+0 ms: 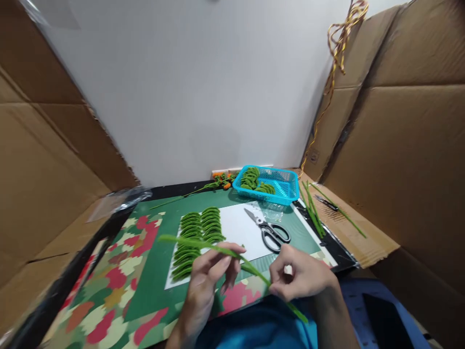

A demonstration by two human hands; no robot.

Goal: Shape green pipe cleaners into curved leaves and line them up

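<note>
A long green pipe cleaner runs slantwise across both hands, in front of my body. My left hand holds it between thumb and fingers near its middle. Farther down, my right hand pinches it between thumb and forefinger, and its lower end sticks out below. A short green piece branches beside the stem between the hands; how it is joined cannot be made out. Behind my left hand, curved green pipe-cleaner pieces lie in two columns on a white sheet. Scissors lie partly open beyond my right hand.
A blue basket at the back holds more curved green pieces. Left of it lies a stem with orange flowers. Loose green stems and small snips are at right. Cardboard walls flank the table.
</note>
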